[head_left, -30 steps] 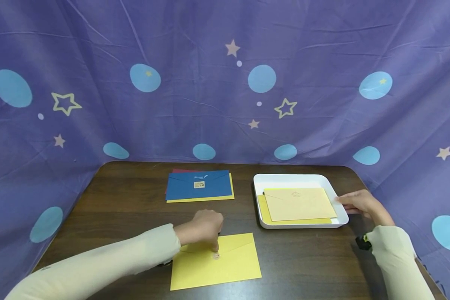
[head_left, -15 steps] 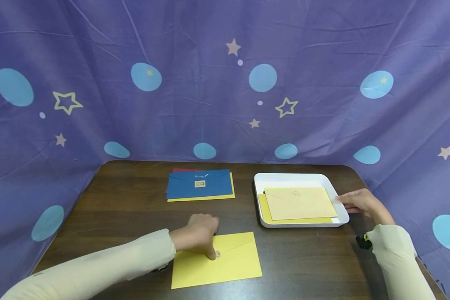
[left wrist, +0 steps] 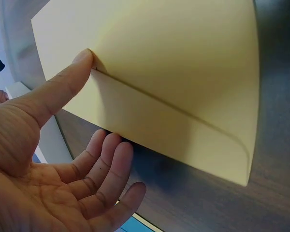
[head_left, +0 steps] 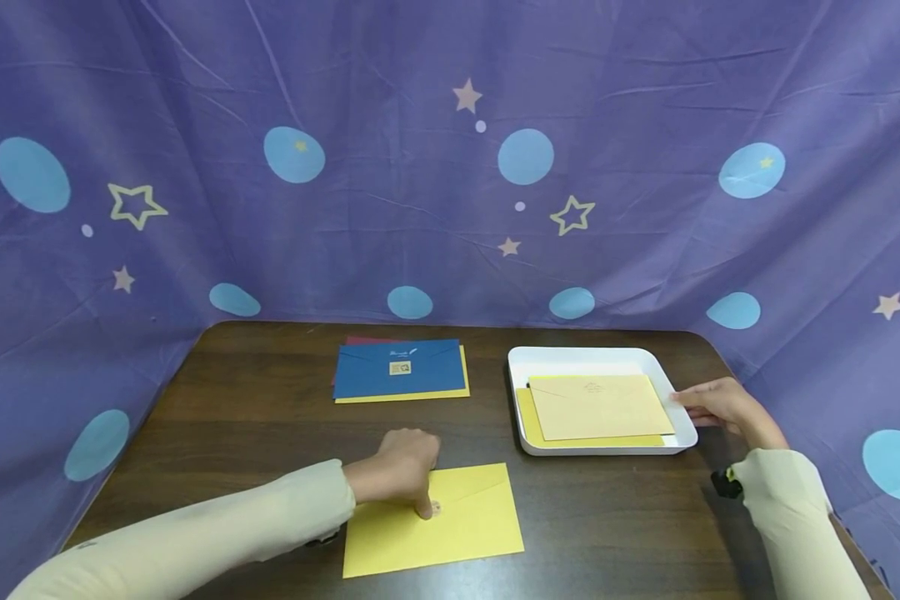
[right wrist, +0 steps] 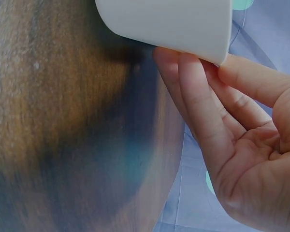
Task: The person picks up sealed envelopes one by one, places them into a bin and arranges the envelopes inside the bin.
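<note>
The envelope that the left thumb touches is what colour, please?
The envelope is yellow; the head view shows it best.

The white tray [head_left: 577, 360] looks like smooth plastic, faintly glossy; beneath it, the wood-grained tabletop [head_left: 607, 517] carries a soft sheen. Near left of the tray, the yellow envelope [head_left: 468, 525] is matt paper; behind the tray hangs creased cloth [head_left: 630, 233].

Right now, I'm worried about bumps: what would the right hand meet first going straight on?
The white tray first: the right hand holds its right side. Farther along, likely the cream envelope, though depth is unclear.
</note>
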Demonstrator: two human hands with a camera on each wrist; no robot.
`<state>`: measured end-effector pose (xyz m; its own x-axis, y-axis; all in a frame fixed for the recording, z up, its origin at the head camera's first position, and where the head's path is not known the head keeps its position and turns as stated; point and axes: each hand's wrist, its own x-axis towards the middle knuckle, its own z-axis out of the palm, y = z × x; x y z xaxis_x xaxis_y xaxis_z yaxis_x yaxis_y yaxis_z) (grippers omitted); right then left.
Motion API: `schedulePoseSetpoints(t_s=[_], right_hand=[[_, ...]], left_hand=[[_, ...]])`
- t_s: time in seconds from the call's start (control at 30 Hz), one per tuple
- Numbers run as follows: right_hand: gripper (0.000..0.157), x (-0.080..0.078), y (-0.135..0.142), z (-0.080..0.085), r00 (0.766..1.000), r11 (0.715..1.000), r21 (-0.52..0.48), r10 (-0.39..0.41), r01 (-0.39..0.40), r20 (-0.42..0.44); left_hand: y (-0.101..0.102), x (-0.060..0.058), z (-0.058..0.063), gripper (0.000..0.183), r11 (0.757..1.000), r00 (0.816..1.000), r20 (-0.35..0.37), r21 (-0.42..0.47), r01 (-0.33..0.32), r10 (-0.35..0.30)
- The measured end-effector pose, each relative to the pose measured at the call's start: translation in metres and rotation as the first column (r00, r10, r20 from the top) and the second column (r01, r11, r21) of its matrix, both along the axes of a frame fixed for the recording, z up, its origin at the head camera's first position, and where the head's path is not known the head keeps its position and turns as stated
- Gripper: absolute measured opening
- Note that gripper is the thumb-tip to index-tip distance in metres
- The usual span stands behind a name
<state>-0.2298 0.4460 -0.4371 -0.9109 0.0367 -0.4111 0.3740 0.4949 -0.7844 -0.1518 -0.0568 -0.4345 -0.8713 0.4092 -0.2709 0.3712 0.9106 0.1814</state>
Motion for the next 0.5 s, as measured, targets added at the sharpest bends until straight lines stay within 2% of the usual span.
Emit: schedulePoseSetpoints(t_s=[0.3,0.5], right_hand=[[0.040,-0.0001,-0.0001,-0.0005,1.000,1.000,0.000,-0.007,0.007,0.001],[0.041,0.0003,0.0005,-0.0013,1.000,1.000,0.001,-0.011,0.011,0.001]], left_hand=[[-0.0002,-0.0009,0.0012,0.054,0.999,0.999,0.037,0.020,-0.025,0.024],[-0.0005,-0.0013,0.0019,0.060,0.999,0.998,0.052,0.036,-0.038,0.036]])
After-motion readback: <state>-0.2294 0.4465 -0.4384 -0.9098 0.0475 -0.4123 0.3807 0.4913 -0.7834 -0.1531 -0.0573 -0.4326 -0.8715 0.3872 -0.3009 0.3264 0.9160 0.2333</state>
